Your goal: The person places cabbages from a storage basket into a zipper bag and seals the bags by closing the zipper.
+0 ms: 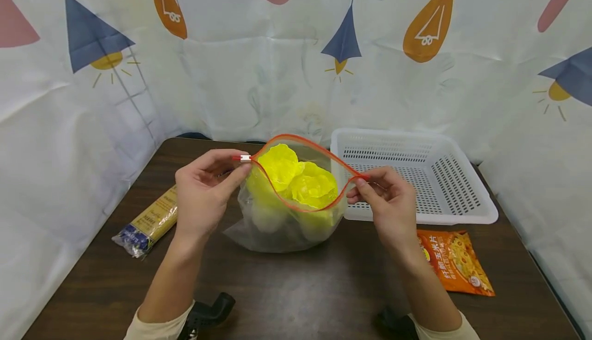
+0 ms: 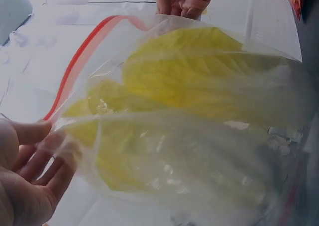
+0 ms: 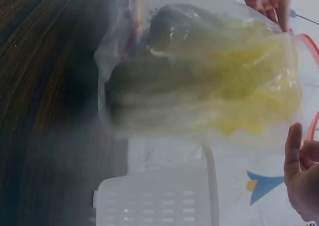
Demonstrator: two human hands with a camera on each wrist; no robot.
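Observation:
A clear zip bag (image 1: 277,241) with an orange-red zip rim stands on the table, its mouth spread wide. Inside are two leafy yellow heads (image 1: 314,183) with pale lower parts, resembling napa cabbages. At the left end of the rim, beside the white slider (image 1: 245,158), my left hand (image 1: 203,193) pinches the zip between thumb and fingers. My right hand (image 1: 393,201) pinches the opposite end. Close up, the left wrist view shows the bag's film (image 2: 199,151) against the left fingers; the right wrist view has the right hand (image 3: 305,178) at the rim's lower edge.
Behind my right hand is a white slotted basket (image 1: 481,216). An orange snack packet (image 1: 458,263) lies near my right forearm. To the left, a long yellow-and-blue packet (image 1: 154,222) is partly behind my left hand. A patterned curtain (image 1: 277,83) hangs beyond the dark table (image 1: 296,299).

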